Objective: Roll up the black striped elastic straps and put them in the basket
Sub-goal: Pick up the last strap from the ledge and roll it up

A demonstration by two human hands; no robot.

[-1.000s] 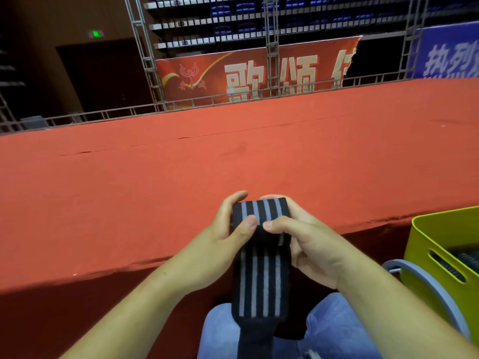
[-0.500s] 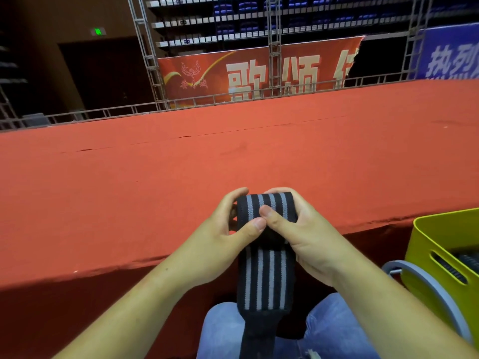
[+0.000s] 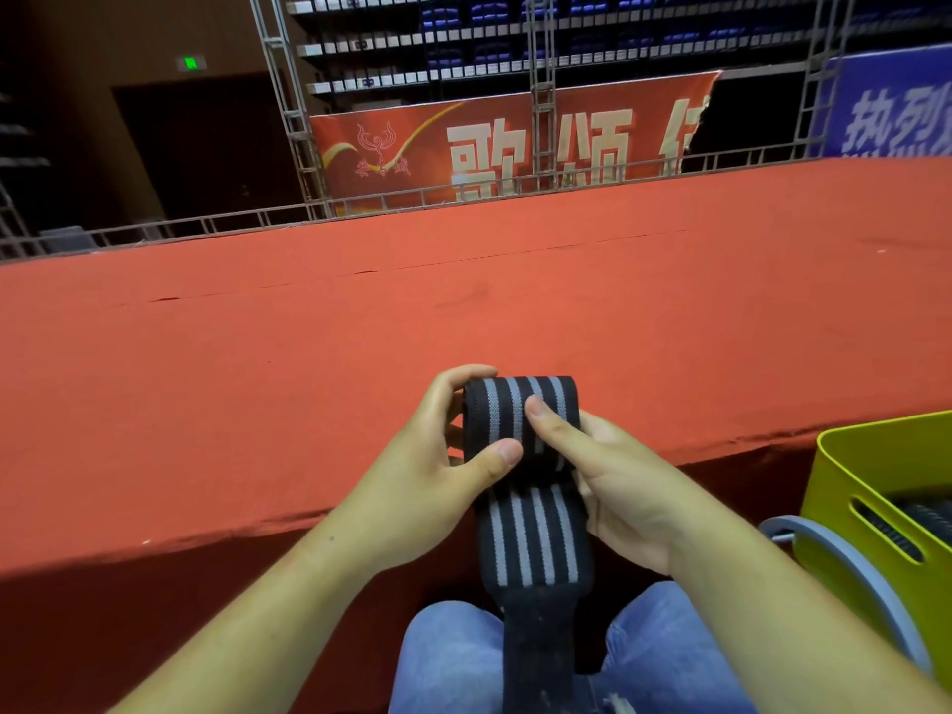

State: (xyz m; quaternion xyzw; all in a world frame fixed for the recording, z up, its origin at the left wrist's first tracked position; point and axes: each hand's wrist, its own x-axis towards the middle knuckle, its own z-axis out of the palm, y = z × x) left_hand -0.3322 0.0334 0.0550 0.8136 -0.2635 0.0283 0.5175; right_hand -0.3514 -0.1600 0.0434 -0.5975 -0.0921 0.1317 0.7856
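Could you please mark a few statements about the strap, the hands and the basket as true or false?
1. The left hand and the right hand both grip the strap. True.
2. The strap is rolled up completely. False: a loose tail hangs down towards the lap.
3. The basket stands to the person's right. True.
4. The basket holds nothing. False: something dark lies inside it.

Left grip (image 3: 427,481) and right grip (image 3: 618,497) curled round strap (image 3: 494,409), thumbs on top, forearms converging
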